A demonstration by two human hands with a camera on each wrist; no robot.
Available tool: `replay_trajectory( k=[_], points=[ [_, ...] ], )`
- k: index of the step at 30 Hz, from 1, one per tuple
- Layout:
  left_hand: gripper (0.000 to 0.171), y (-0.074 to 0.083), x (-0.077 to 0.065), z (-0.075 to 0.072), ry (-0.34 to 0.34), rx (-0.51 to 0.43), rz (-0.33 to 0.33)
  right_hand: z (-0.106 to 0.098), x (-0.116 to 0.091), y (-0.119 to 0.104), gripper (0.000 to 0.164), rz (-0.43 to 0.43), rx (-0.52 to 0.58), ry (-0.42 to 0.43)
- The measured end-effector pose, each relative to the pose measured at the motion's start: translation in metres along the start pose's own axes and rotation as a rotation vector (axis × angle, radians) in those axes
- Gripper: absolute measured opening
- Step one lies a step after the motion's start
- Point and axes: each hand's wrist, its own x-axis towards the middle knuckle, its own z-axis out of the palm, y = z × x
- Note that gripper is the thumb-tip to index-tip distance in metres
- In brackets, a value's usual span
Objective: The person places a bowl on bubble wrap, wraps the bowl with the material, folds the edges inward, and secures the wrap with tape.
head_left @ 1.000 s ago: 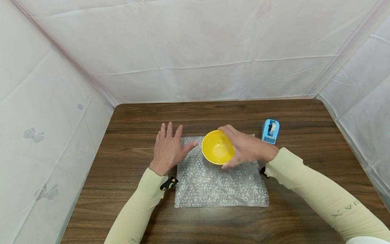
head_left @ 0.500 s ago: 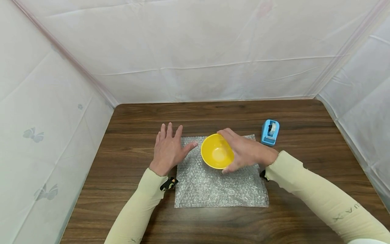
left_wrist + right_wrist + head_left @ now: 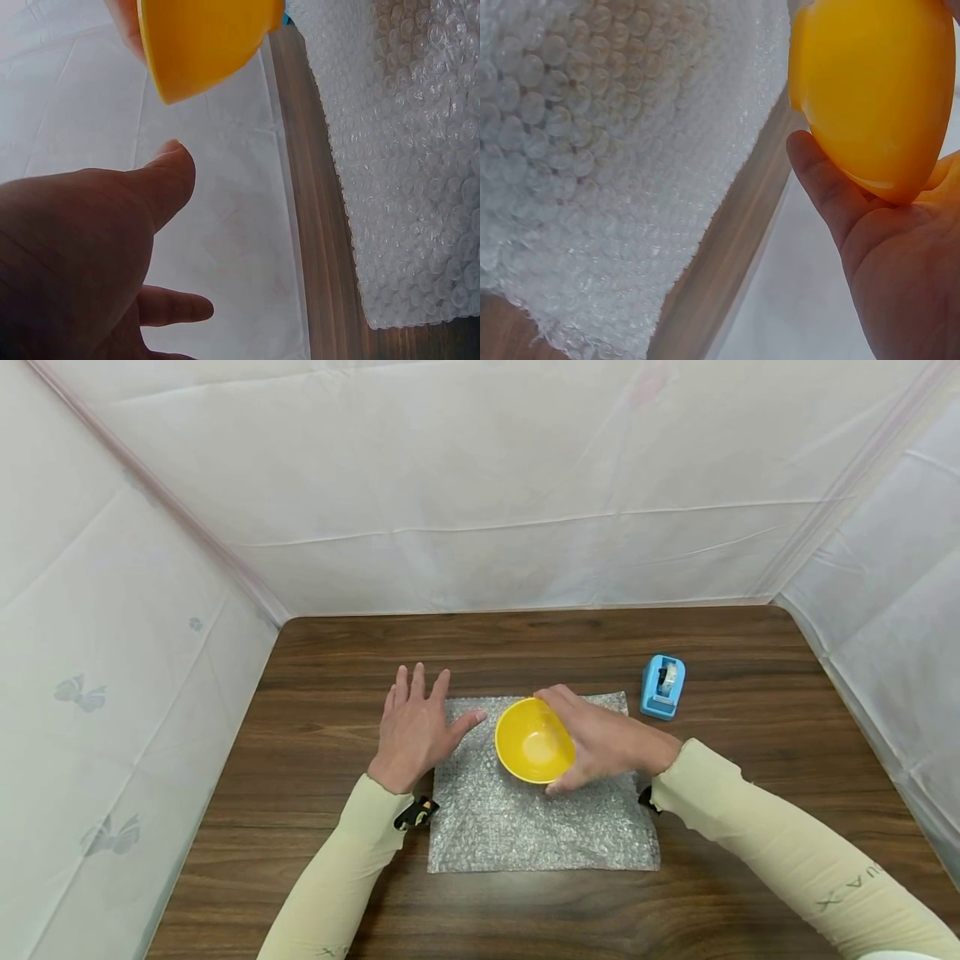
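Thumb and fingers of the bare right hand [image 3: 603, 735] are clamped on a round, glossy yellow bowl [image 3: 528, 735], gripping its three o'clock side. It is held mouth upward, raised above a rectangular sheet of clear bubble wrap [image 3: 536, 835], toward twelve o'clock of the sheet's middle. At nine o'clock from the bowl, the bare left hand [image 3: 416, 737] has its fingers spread apart; whether its palm touches the dark brown wood-grain table [image 3: 322, 685] is hard to tell. A light-blue tape dispenser [image 3: 660, 702] stands at two o'clock.
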Motion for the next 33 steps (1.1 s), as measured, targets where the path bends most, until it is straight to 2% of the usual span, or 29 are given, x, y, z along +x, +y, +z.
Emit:
replay_trajectory(
  k=[19,33],
  points=[
    [0.089,0.0,0.001,0.001,-0.025,-0.008,-0.003,0.013,0.0,0.009,0.126,0.001,-0.004,-0.008],
    [0.089,-0.002,0.0,0.003,-0.011,0.013,0.017,0.019,0.005,0.016,0.121,-0.004,0.019,-0.002]
  ],
)
